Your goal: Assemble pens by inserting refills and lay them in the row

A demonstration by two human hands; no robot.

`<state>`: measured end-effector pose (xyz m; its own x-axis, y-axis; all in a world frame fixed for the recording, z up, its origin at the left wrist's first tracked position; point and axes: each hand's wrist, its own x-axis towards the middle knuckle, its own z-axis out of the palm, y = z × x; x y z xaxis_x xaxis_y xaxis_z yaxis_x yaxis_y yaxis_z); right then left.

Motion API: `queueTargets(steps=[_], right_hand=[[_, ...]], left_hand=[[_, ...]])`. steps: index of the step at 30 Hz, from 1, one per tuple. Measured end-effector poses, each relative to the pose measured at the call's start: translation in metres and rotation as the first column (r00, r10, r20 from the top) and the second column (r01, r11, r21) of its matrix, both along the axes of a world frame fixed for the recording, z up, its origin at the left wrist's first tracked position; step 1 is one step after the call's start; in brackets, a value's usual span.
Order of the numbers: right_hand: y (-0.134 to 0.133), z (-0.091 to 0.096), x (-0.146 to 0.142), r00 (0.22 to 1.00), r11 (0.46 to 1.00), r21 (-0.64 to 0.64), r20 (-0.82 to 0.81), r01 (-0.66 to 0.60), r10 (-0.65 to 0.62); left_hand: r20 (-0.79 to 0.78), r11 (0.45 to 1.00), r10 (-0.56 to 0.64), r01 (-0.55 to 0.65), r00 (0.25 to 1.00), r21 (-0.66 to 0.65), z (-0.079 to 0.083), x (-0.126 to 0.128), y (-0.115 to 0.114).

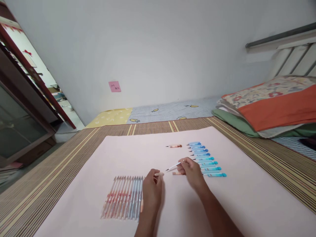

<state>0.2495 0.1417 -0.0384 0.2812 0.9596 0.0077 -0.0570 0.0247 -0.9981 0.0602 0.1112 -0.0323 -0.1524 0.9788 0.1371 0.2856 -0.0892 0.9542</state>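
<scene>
My right hand (191, 170) pinches a slim white pencil (173, 166), its dark tip pointing down and left. Between the fingers of my left hand (151, 187) is a small pale piece (160, 173), too blurred to name, close to that tip but apart from it. Just under my right hand lies an orange-brown piece (176, 173), partly covered. Several blue and turquoise pencils (204, 159) lie in a slanting column beyond my right hand. Left of my left hand, several clear-barrelled pens (123, 197) with pink and bluish patterns lie side by side, tips away from me.
A brown-and-white pencil (174, 146) lies alone farther back. Everything rests on a pale pink sheet (133, 149) over a striped mat (81, 154). Folded bedding (276, 102) is stacked at the back right. A pink note (115, 86) sticks to the wall behind.
</scene>
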Motion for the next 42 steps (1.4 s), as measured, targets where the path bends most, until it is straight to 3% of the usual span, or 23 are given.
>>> queueTargets(steps=[3, 5, 11, 19, 26, 33, 42], right_hand=[[-0.001, 0.0, -0.002, 0.997, 1.0, 0.016, 0.082, -0.014, 0.013], [-0.002, 0.0, -0.002, 0.994, 0.999, 0.025, 0.106, -0.025, 0.022], [-0.003, 0.003, -0.001, 0.994, 1.0, 0.03, 0.106, 0.002, -0.005], [-0.006, 0.009, -0.003, 0.994, 0.999, 0.036, 0.111, 0.004, -0.008], [-0.006, 0.006, -0.003, 0.988, 0.999, 0.045, 0.157, -0.008, 0.001], [-0.007, 0.007, -0.003, 0.986, 0.999, 0.051, 0.169, -0.014, 0.005], [-0.008, 0.007, -0.005, 0.971, 0.997, 0.066, 0.24, -0.032, 0.015]], left_hand=[[-0.225, 0.992, -0.1, 0.116, 0.969, 0.057, 0.0, -0.003, 0.001], [-0.292, 0.989, -0.094, 0.123, 0.952, 0.084, 0.001, -0.005, 0.002], [-0.252, 0.999, -0.016, 0.028, 0.968, 0.043, 0.007, -0.008, 0.003], [0.007, 0.997, 0.074, -0.073, 0.997, -0.023, 0.01, -0.015, 0.006], [-0.24, 0.993, -0.031, 0.057, 0.97, 0.101, 0.008, -0.017, 0.005], [-0.347, 0.993, -0.082, 0.105, 0.934, 0.048, 0.017, -0.019, 0.004], [-0.424, 0.999, -0.032, 0.043, 0.905, 0.016, 0.014, -0.021, 0.006]])
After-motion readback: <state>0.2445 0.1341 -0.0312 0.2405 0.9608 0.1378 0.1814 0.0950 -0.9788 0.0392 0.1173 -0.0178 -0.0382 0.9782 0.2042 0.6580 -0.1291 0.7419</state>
